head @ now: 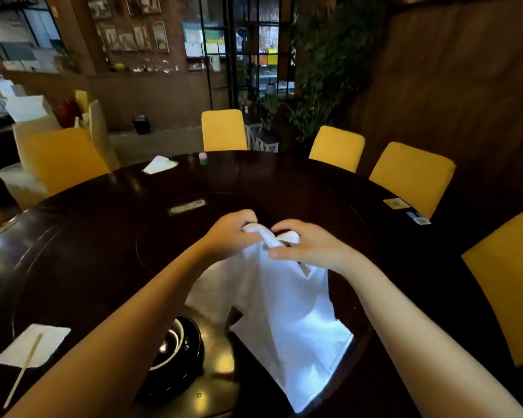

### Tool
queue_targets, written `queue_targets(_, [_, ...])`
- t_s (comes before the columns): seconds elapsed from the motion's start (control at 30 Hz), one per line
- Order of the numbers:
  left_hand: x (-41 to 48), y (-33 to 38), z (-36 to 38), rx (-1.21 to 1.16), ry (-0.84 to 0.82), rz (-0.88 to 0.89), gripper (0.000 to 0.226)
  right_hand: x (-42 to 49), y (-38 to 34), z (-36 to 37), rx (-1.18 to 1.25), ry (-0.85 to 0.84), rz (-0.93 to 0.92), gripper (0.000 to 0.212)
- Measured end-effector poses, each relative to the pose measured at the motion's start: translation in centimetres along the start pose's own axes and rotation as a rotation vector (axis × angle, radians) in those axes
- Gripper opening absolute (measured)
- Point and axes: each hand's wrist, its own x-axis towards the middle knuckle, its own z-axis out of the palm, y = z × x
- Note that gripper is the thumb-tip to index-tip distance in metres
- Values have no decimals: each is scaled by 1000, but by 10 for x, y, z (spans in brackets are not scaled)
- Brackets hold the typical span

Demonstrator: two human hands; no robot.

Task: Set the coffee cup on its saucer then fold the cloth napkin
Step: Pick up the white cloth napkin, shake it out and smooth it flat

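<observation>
Both arms are stretched out forward over the dark round desk [103, 236], forearms angling in so the hands end up really close together near the middle. The left hand [230, 233] has its fingers curled round a bunched-up bit of the white cloth napkin [290, 321], knuckles up. The right hand [311, 245] is just beside it, pinching the same top edge between thumb and curled fingers, so both are gripping cloth. The napkin hangs down from the two hands toward the person, and its lower part spreads out over the near edge of the desk.

The dark coffee cup [171, 342] sits on its dark saucer [191, 375] on the near side of the desk, just left of the napkin and partly hidden behind the left forearm.

Further left there's a white paper napkin [43, 339] with a thin stick [24, 372] lying across it. Yellow chairs [224, 129] ring the far side.
</observation>
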Motion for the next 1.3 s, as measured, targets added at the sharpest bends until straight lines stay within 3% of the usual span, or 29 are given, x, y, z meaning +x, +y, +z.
queue_targets(0.03, [1,6,-2,-58,25,18,18,3,-5,2,-21,12,-34,7])
queue_targets(0.13, [4,9,-12,-59,2,63,21,4,-14,-11,213,218,-1,12])
queue_targets(0.2, [3,-1,-20,32,-119,-26,15,0,-11,-28,383,322,66,20])
queue_targets(0.3, [-5,-20,-25,88,-374,-235,18,-6,-3,-41,398,365,107,28])
queue_targets(0.33, [-8,-24,-26,95,-383,-270,17,-8,-2,-43,420,380,132,28])
queue_targets(0.4, [-14,-28,-28,-17,-237,-337,21,-12,1,-44,517,400,156,27])
queue_targets(0.5, [-18,-31,-30,-652,74,-442,24,-15,6,-41,674,448,224,17])
queue_targets(0.6, [-15,-24,-27,-1004,205,-278,32,-19,10,-38,647,355,267,76])
queue_targets(0.67, [-14,-11,-23,-1111,284,-179,30,-25,6,-36,540,238,255,75])
queue_targets(0.73, [-11,2,-21,-1159,325,-223,33,-30,8,-35,462,184,216,65])
queue_targets(0.8, [-3,15,-20,-987,286,-356,27,-36,11,-36,466,208,101,51])
queue_targets(0.87, [3,17,-20,-577,169,-424,34,-38,11,-38,472,314,64,28])
queue_targets(0.97, [0,10,-15,-153,-130,-188,82,-32,19,-41,253,458,109,30])
queue_targets(1.07, [-1,-5,-13,187,-291,22,96,-27,36,-50,107,583,175,46])
queue_targets(1.2, [5,-38,-17,254,-368,2,78,-21,64,-67,-105,760,317,55])
queue_targets(1.3, [18,-58,-18,317,-247,-56,24,-4,76,-65,-160,768,430,62])
